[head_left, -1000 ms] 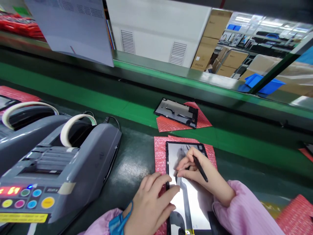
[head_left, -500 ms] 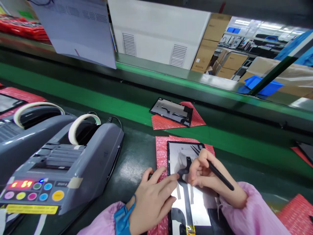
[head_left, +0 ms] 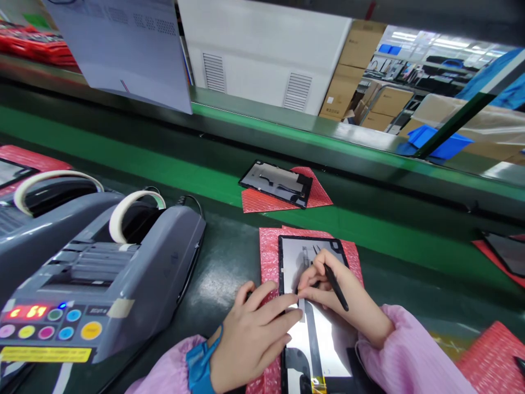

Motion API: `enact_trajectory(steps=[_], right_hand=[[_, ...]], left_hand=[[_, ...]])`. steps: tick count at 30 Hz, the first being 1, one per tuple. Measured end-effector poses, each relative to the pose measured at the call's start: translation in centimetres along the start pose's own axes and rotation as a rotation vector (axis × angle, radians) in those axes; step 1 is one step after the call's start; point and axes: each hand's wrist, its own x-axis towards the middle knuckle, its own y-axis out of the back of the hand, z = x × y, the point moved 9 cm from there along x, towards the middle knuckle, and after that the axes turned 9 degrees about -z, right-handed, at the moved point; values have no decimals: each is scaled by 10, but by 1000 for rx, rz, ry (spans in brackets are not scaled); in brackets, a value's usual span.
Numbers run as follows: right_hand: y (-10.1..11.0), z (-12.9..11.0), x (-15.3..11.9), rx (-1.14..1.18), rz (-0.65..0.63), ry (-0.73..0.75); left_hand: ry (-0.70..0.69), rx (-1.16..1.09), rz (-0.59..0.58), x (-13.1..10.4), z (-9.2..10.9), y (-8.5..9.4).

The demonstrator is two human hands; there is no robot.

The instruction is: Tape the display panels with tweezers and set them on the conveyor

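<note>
A tablet screen panel [head_left: 334,366] lies back side up on pink bubble wrap [head_left: 268,262] in front of me. A dark flat ribbon cable [head_left: 315,350] runs along its middle. My left hand [head_left: 258,328] lies over the panel's left edge with its fingers spread, fingertips resting near the cable. My right hand [head_left: 328,282] is over the panel's upper half and holds black tweezers [head_left: 336,287], tips pointing up and away. Its thumb and forefinger are pinched together close to my left forefinger. Whatever is between them is hidden.
Grey tape dispensers [head_left: 135,284] with white tape rolls stand on the left. Behind, on a green belt [head_left: 197,180], another screen panel [head_left: 279,183] lies on pink wrap. More pink wrap [head_left: 494,350] lies at right. A hanging sheet [head_left: 135,54] and blue bin [head_left: 441,141] are beyond.
My right hand has moved left across the panel, closer to my left fingertips, covering the cable's upper end. The panels on the green belt have shifted left. My left hand stays nearly in place.
</note>
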Motion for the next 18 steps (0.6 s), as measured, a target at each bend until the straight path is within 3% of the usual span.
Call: enact_trajectory(steps=[6,9,13,18], right_hand=[[2,7,2,-74,17,9],[9,10,4,-179,92,50],[25,8,5,-422,294,127],[60,-12,26,-722,409,147]], left_hand=[[-25,25,-3,7,1,3],[-13,13,-2,9,0,4],[-30,-2,-29,9,0,1],[-51,6,-96,4,-1,-11]])
